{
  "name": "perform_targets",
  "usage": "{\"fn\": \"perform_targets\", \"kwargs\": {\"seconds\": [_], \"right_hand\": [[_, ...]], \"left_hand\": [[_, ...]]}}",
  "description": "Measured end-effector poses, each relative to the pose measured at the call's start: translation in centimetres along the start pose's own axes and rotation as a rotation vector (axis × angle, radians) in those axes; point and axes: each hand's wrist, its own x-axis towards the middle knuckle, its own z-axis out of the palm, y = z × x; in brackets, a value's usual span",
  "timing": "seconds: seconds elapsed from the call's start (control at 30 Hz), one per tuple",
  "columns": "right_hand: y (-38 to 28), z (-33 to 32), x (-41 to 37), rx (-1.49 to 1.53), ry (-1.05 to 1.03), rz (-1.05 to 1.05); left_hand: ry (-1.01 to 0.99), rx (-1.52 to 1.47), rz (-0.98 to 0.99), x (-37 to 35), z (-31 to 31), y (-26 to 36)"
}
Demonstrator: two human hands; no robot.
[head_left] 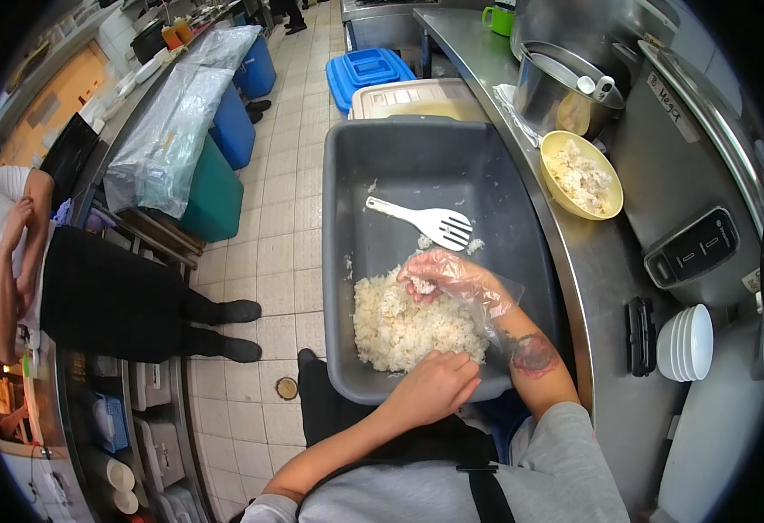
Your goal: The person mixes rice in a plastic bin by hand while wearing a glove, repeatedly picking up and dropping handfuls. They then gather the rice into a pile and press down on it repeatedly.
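A big grey plastic tub (382, 174) stands in front of me with a heap of cooked rice (390, 322) at its near end. My right hand (430, 272), in a clear plastic glove, is over the heap with its fingers curled round a clump of rice (420, 285). Beyond it, a white slotted serving spoon (430, 222) lies on the tub's floor with some rice grains beside it. My left hand (438, 380) is bare and closed at the near side of the tub, just by the rice. Its fingertips are hidden, so what it may hold cannot be made out.
On the steel counter (565, 288) at right are a yellow bowl (582, 179) of rice, a metal pot (556, 105), a large steel container and stacked white bowls (685, 343). Lidded bins (369, 74) stand beyond the tub. A person (94, 279) stands at left with arms folded.
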Motion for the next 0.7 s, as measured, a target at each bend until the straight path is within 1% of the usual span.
{"fn": "perform_targets", "kwargs": {"seconds": [0.07, 0.17, 0.2, 0.3, 0.4, 0.5, 0.6, 0.7], "right_hand": [[-0.5, 0.5, -0.2, 0.113, 0.078, 0.002], [-1.8, 1.2, -0.8, 0.194, 0.11, 0.023], [-1.4, 0.6, -0.6, 0.216, 0.061, 0.017], [-0.7, 0.0, -0.5, 0.217, -0.006, -0.085], [-1.5, 0.3, -0.7, 0.283, 0.043, -0.083], [-1.0, -0.1, -0.3, 0.197, 0.075, -0.122], [-0.7, -0.7, 0.1, 0.124, 0.061, -0.227], [-1.5, -0.5, -0.2, 0.01, 0.15, -0.212]], "left_hand": [[-0.002, 0.005, -0.001, -0.1, 0.0, 0.0], [0.002, 0.006, -0.006, -0.2, -0.1, 0.0], [0.001, 0.008, -0.005, -0.1, -0.1, 0.0], [0.014, 0.006, -0.002, -0.2, 0.0, 0.0], [0.008, 0.009, 0.0, -0.2, 0.1, -0.1], [0.005, 0.006, 0.002, -0.2, 0.2, -0.1], [0.004, 0.006, 0.005, -0.2, 0.1, 0.0], [0.0, 0.007, 0.006, -0.2, 0.0, 0.0]]}}
